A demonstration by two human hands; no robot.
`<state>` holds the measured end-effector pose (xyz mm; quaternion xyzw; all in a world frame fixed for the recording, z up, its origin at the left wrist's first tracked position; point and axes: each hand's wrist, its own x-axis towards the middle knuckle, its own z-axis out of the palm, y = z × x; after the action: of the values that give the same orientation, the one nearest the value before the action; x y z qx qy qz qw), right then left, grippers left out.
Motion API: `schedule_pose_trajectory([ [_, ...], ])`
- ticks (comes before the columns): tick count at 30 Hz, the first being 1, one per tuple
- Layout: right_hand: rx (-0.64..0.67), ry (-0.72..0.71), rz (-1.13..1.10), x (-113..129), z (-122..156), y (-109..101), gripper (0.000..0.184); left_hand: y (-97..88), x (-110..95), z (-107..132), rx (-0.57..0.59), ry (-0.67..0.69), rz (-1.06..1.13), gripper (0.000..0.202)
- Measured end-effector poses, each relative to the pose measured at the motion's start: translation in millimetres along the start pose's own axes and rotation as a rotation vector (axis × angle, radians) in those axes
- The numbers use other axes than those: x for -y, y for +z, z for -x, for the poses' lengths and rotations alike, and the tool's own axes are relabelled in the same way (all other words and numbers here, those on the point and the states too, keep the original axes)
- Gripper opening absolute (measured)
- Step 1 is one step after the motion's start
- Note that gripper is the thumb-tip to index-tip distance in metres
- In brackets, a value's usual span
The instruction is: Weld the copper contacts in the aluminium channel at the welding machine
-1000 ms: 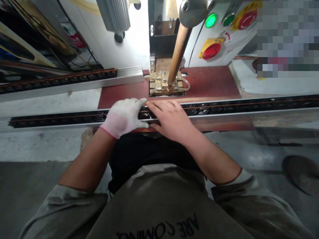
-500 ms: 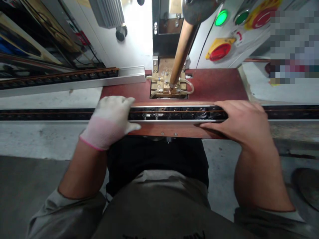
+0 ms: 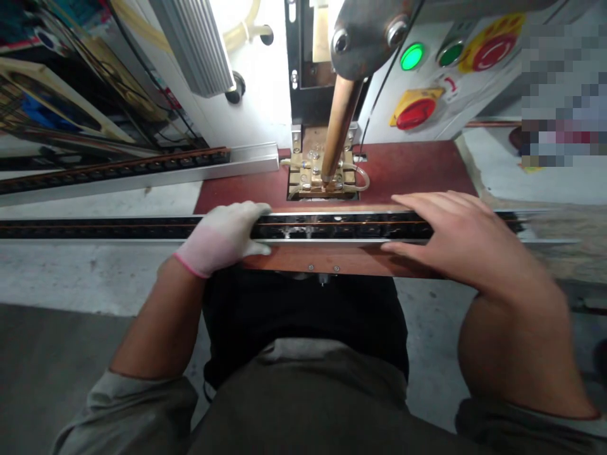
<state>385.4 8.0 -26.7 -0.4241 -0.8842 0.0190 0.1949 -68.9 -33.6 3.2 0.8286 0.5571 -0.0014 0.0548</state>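
A long metal channel rail (image 3: 327, 226) lies crosswise in front of me, its black insides carrying a thin copper-coloured strip. My left hand (image 3: 227, 235), in a white glove with a pink cuff, is closed around it, thumb at the near side and fingers over the far side. Farther right, my bare right hand (image 3: 446, 230) grips the same rail in the same way. Between the hands, the rail rests along the reddish-brown plate (image 3: 408, 174). Just beyond it stands a brass fixture (image 3: 315, 167) with clear tubes, a copper rod (image 3: 340, 126) angling down onto it.
A second channel rail (image 3: 251, 158) with dark contents lies at the back left. On the white machine cabinet are a lit green button (image 3: 411, 57), a red rotary switch (image 3: 416, 114) and a red emergency-stop button (image 3: 494, 52). A grey ribbed cylinder (image 3: 202, 50) stands at upper left.
The rail has slid left, so its blurred right end now shows beyond my right hand. Both hands still hold it. The camera view has shifted slightly.
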Motion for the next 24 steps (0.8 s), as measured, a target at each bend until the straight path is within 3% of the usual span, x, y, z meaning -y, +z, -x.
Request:
schedule_pose_trajectory([
  [2,-0.015,0.047,0.045,-16,11,0,0.086,-7.1,21,20,0.012,-0.139,-0.026,0.057],
  [4,-0.008,0.071,0.061,-17,14,6,0.082,-13.0,24,31,0.053,-0.211,-0.115,0.054],
  [6,-0.007,0.079,0.049,-6,9,15,0.079,-15.6,10,28,0.023,-0.192,-0.14,0.065],
  [10,-0.024,0.076,-0.023,22,-10,32,0.077,-5.9,-43,-6,-0.043,0.022,-0.019,0.094],
  [14,-0.044,0.078,-0.021,36,-21,39,0.073,11.9,-67,-34,-0.056,-0.01,-0.062,0.104],
  [18,-0.073,0.061,-0.004,49,-32,46,0.069,10.2,-59,-29,-0.011,-0.081,-0.12,0.105],
  [21,-0.076,0.04,0.01,63,-43,54,0.064,-8.5,-46,-20,0.074,-0.103,-0.068,0.091],
  [24,-0.084,0.006,0.022,75,-51,58,0.065,-32.5,-19,-24,0.201,-0.114,0.115,0.066],
])
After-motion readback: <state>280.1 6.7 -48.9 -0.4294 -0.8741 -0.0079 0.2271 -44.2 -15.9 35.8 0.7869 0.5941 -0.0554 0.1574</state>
